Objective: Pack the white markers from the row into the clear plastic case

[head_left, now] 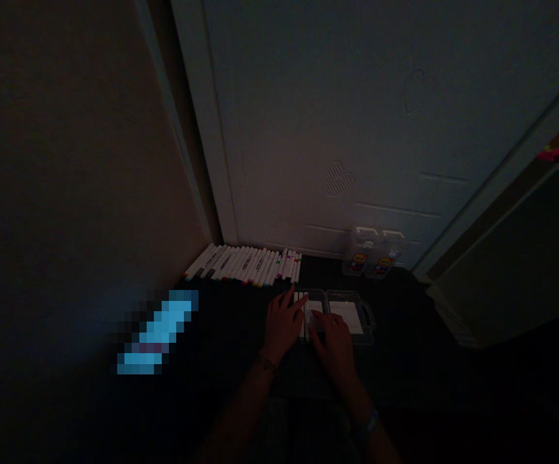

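The scene is very dark. My left hand (pixel 283 324) lies on the dark floor with its fingers spread, the fingertips beside a few white markers (pixel 301 308) at the left edge of an open clear plastic case (pixel 344 314). My right hand (pixel 333 341) rests over the case's left half, fingers curled down onto the white markers inside. What it grips, if anything, is hidden. A long row of white markers (pixel 245 264) with coloured caps lies along the base of the door, beyond both hands.
A white door (pixel 356 129) stands straight ahead, a wall on the left. Two clear containers (pixel 373 254) stand by the door at the right. A pale board or box (pixel 511 258) leans at far right. A glowing blue pixelated patch (pixel 158 332) lies at left.
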Motion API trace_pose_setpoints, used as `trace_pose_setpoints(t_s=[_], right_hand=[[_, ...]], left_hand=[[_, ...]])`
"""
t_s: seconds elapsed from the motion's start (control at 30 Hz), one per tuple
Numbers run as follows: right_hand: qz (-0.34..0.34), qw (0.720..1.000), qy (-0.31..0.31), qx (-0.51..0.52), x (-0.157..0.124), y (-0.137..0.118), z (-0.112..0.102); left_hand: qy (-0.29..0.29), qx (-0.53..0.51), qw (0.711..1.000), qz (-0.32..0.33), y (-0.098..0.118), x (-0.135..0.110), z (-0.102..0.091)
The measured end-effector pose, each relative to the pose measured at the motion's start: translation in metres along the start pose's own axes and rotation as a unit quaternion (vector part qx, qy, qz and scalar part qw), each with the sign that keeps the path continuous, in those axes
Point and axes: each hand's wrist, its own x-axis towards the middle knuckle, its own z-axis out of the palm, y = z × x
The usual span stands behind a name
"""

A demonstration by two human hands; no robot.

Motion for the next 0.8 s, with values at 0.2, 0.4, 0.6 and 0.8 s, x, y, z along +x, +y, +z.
trace_pose_setpoints(t_s=[0.2,0.4,0.6,0.8], right_hand=[[0.007,1.000,-0.004,0.009,0.0000,-0.0006,-0.0004],[0.002,1.000,0.001,0.009,-0.0003,0.0002,-0.0006],[0.004,1.000,0.004,0.017,-0.0002,0.0003,0.0001],[0.008,1.000,-0.002,0.016,0.0001,0.0003,0.0003]], left_hand=[[0.000,-0.011,1.000,-0.004,-0.0006,0.0002,0.0007],[0.006,-0.022,1.000,-0.005,-0.0009,0.0000,0.0010],[-0.001,-0.004,1.000,-0.003,-0.0004,-0.0004,0.0005],[0.004,-0.007,1.000,0.000,-0.0010,-0.0007,0.0021]])
